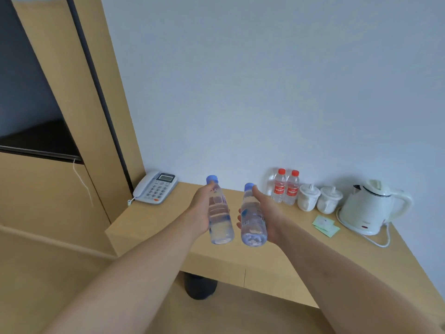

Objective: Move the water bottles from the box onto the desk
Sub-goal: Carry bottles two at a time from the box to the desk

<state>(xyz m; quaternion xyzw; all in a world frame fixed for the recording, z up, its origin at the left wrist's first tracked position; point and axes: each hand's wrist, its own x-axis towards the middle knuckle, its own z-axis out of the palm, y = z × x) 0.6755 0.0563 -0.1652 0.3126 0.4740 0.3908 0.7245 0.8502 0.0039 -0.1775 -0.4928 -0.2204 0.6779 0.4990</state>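
- A pale wall and tan wooden panelling frame a light wooden table (pixel 149 227) that juts from the left and runs along the wall to the right; the box is not in view.
- Nearest the camera, two bare forearms reach out over the table's front edge, each carrying one bottle clear of the top.
- The left hand (pixel 199 213) has its grip wrapped round the middle of the left blue-capped bottle (pixel 220 213), fingers mostly hidden behind it, the cap tilted away and up.
- The right hand (pixel 267 215) cradles the right blue-capped bottle (pixel 252 220) from the outer side, fingertips showing past its inner edge; the grip is curled round the body.
- The two bottles hang just beside each other, bases towards the camera.
- Both look full, so probably moderately heavy; the thin clear plastic is likely to flex under a squeeze and may be slick, so the ribbed mid-body is the sensible place to hold.
- They should be set down base first; they are not fragile, but a tilted landing could tip them.
- Further back stand a telephone (pixel 156 186), two red-capped bottles (pixel 285 186), two white lidded cups (pixel 319 198), green sachets (pixel 325 225) and a white kettle (pixel 370 208).
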